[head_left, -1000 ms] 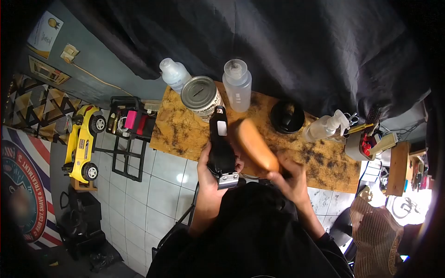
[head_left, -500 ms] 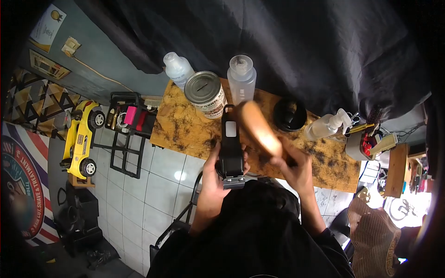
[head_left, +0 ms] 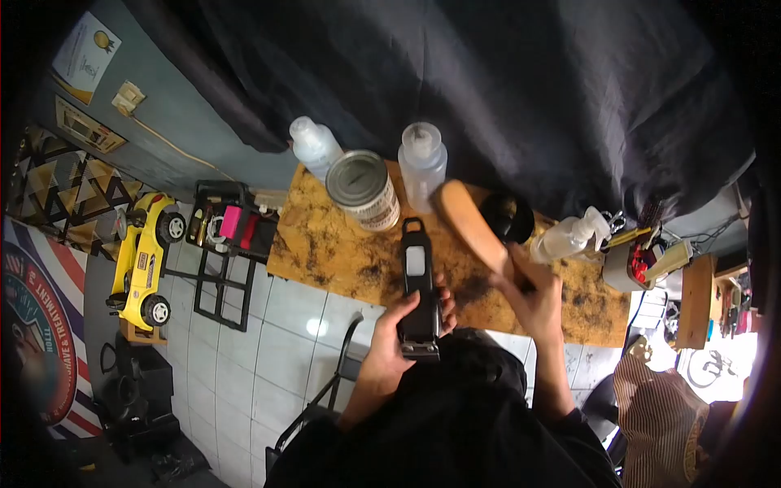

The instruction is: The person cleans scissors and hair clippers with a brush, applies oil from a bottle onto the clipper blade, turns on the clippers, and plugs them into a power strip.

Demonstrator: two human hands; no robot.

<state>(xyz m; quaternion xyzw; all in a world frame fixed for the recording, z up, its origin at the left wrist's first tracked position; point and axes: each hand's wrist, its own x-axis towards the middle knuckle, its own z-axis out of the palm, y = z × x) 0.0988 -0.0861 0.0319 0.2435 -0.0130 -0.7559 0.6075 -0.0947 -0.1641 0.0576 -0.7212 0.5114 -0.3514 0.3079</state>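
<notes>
My left hand [head_left: 386,343] is wrapped around a black hair clipper [head_left: 419,305], its metal blade end toward my body and its hanging loop pointing to the table. A wooden-backed brush [head_left: 472,226] is gripped by its near end in my right hand [head_left: 538,299]; its underside is mostly hidden. The brush is beside the clipper, apart from it, over the stained wooden table [head_left: 325,252]. Beyond my hands stand a lidded tin [head_left: 364,191] and a translucent bottle [head_left: 423,175]. Behind the brush is a round black container [head_left: 508,218].
A spray bottle [head_left: 565,236] and a bin of tools [head_left: 630,264] stand at the table's right. Another clear bottle [head_left: 315,146] stands by the tin. A black chair [head_left: 346,366] is below the table; a yellow toy car [head_left: 145,264] lies left, near a black metal rack [head_left: 224,276].
The brush has swung slightly away from the clipper, to the right. The clipper now points more upright, and the whole view has shifted a little.
</notes>
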